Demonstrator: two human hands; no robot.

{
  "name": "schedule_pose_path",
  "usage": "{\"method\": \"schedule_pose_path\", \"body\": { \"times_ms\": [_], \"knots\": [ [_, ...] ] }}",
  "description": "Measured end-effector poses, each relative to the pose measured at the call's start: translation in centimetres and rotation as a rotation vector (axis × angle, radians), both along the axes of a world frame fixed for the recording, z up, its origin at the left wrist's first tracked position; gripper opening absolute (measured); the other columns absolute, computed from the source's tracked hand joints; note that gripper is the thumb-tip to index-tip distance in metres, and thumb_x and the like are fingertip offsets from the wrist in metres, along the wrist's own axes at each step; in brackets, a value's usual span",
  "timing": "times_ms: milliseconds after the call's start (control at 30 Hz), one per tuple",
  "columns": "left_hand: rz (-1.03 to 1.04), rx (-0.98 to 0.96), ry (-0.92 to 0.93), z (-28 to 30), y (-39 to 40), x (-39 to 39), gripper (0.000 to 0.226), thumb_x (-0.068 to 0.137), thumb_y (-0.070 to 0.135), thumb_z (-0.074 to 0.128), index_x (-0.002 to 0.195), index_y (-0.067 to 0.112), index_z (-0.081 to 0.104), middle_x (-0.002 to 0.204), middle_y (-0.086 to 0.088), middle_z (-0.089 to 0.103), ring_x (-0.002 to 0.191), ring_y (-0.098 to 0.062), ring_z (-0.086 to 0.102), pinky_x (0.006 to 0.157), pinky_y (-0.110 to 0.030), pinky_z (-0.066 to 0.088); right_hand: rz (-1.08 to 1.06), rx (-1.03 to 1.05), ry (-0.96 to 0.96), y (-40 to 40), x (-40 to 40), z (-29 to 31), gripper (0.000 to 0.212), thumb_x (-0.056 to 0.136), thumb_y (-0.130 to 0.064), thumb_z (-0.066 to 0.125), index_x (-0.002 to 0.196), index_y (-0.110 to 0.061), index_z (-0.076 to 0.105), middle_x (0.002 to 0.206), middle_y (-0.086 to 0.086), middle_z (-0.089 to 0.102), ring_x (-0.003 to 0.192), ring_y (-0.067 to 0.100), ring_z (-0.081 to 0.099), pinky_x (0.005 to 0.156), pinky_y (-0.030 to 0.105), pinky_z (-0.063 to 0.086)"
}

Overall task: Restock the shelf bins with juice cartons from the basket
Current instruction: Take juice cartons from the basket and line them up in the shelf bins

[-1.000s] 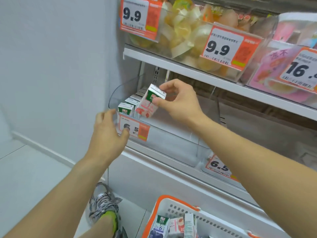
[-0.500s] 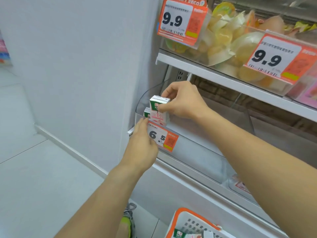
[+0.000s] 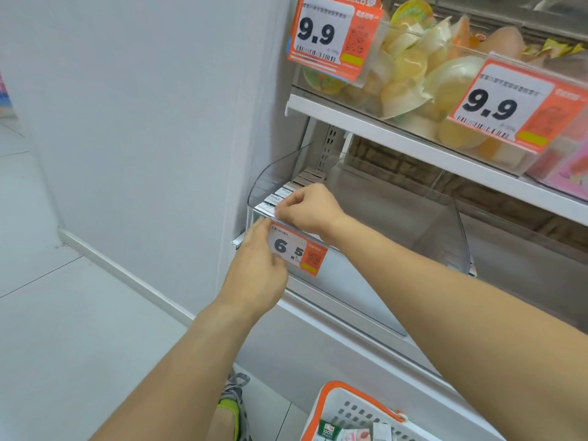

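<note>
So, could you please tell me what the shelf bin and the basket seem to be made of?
Shelf bin: clear glossy plastic, probably acrylic; the shelf shows through its walls. Basket: white moulded plastic with slotted holes and an orange rim, matte-looking.

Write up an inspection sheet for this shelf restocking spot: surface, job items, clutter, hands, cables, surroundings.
Surface: lower white shelf carries a clear bin, mostly bare to the right of the carton row.
Job's things: juice cartons stand in a row along the bin's left wall; more lie in the orange-rimmed basket on the floor.
Clutter: 6.5 price tag hangs on the bin front; jelly cups fill the upper bin behind 9.9 tags.
Grippers: right hand rests over the front carton, grip hidden; left hand touches the bin's front edge by the tag.
Cables: nothing seen.
Surroundings: white wall at left, pale tiled floor, a shoe below.
</note>
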State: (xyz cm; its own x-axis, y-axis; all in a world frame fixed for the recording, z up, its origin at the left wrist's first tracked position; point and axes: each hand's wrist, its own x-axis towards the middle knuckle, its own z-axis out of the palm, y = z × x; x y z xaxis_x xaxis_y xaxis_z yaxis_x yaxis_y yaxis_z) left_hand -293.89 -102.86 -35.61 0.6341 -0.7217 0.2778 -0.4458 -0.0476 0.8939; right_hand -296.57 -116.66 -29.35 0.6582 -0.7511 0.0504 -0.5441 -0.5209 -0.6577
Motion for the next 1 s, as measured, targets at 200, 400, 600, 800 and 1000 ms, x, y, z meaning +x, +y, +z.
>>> {"method": "schedule_pose_path", "body": {
  "times_ms": [200, 400, 600, 800, 1000],
  "knots": [
    [0.083, 0.01, -0.043, 0.1, -0.1, 0.0, 0.042, 0.091, 0.003, 0.053, 0.128, 0.022, 0.051, 0.114, 0.011, 0.051, 0.091, -0.003, 0.05, 0.07, -0.003, 0.036, 0.043, -0.067, -0.035, 0.8, -2.0, 1.2, 0.013, 0.086, -0.012, 0.067, 0.086, -0.016, 0.079, 0.086, -0.004, 0.075, 0.087, 0.014, 0.069, 0.086, 0.032, 0.057],
    [0.2, -0.13, -0.019, 0.7, 1.0, -4.9, 0.002, 0.088, 0.02, 0.064, 0.089, 0.022, 0.064, 0.082, 0.012, 0.065, 0.073, -0.002, 0.059, 0.063, -0.01, 0.041, 0.027, -0.279, -0.444, 5.8, -13.6, 1.9, 0.02, 0.082, -0.007, 0.066, 0.086, -0.027, 0.07, 0.078, -0.013, 0.071, 0.071, 0.0, 0.064, 0.068, 0.01, 0.048],
    [-0.419, 0.333, -0.205, -4.3, 2.0, -13.3, 0.006, 0.086, 0.017, 0.067, 0.082, 0.022, 0.069, 0.069, 0.014, 0.062, 0.062, 0.005, 0.056, 0.056, -0.008, 0.04, -0.166, -0.003, -0.402, 10.3, -28.5, -7.6, 0.024, 0.088, -0.005, 0.069, 0.089, -0.029, 0.067, 0.086, -0.013, 0.071, 0.079, 0.006, 0.066, 0.071, 0.015, 0.052],
    [-0.694, 0.719, -0.366, -12.0, 3.5, -20.9, 0.012, 0.089, 0.022, 0.063, 0.099, 0.015, 0.066, 0.099, 0.0, 0.067, 0.092, -0.018, 0.062, 0.081, -0.028, 0.049, -0.21, 0.239, 0.009, 12.1, -38.0, -19.7, 0.014, 0.091, -0.005, 0.062, 0.094, -0.017, 0.067, 0.086, -0.007, 0.066, 0.075, 0.002, 0.062, 0.067, 0.007, 0.047],
    [-0.705, 1.033, -0.612, -16.7, 4.1, -21.9, 0.05, 0.09, 0.03, 0.066, 0.135, 0.019, 0.049, 0.124, -0.008, 0.057, 0.114, -0.026, 0.054, 0.096, -0.04, 0.047, -0.224, 0.419, 0.209, 12.1, -40.7, -25.7, 0.017, 0.088, -0.007, 0.064, 0.104, -0.011, 0.065, 0.09, 0.001, 0.062, 0.085, 0.018, 0.061, 0.08, 0.025, 0.052]
  ]
}}
